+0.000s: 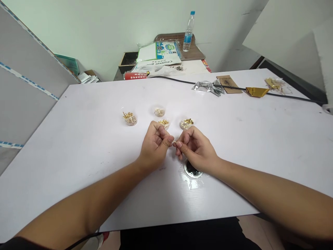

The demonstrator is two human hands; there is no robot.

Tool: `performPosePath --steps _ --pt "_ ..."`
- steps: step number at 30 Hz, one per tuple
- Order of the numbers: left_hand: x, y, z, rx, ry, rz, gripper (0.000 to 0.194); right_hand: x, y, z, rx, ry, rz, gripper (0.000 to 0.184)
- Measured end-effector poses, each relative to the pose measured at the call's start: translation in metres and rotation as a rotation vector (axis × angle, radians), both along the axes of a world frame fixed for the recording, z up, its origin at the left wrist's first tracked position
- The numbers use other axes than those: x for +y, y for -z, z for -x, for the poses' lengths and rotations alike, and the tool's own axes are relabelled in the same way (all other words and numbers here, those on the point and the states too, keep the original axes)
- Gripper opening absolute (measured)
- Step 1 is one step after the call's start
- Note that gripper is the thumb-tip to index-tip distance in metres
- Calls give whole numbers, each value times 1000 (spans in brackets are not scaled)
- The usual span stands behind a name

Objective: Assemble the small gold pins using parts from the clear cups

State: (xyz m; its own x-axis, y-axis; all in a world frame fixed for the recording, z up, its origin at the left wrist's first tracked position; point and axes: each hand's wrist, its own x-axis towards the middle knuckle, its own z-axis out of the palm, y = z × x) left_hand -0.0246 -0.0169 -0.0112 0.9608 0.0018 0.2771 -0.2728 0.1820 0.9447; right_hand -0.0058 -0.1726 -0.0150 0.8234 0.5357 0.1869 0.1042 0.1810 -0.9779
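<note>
My left hand (157, 142) and my right hand (192, 146) meet above the middle of the white table, fingertips almost touching. A small, thin gold-coloured pin (174, 141) spans the gap, pinched between thumb and finger on both sides. Its exact kind is too small to make out. Just beyond the hands stand small clear cups of gold-coloured pin-like pieces: one cup (163, 123) behind my left hand, partly hidden, and another cup (186, 123) behind my right. A third cup (130, 118) is farther left, and a fourth (159, 111) sits at the back.
A round black hole with a metal rim (193, 169) lies under my right wrist. Along the back edge run a black cable (179, 81), a silver packet (204, 86), brown card (229, 84) and gold foil (257, 91). A water bottle (188, 33) stands behind.
</note>
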Motion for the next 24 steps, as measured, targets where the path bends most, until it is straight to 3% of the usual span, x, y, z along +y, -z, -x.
performPosePath --steps 12,19,24 --pt "-5 -4 4 77 -51 22 39 -1 4 1 -204 25 105 18" --pt "-7 -8 4 19 -12 25 36 -2 0 3 -202 26 130 17" --pt "-5 -6 4 121 9 32 39 0 -2 2 -245 31 152 14"
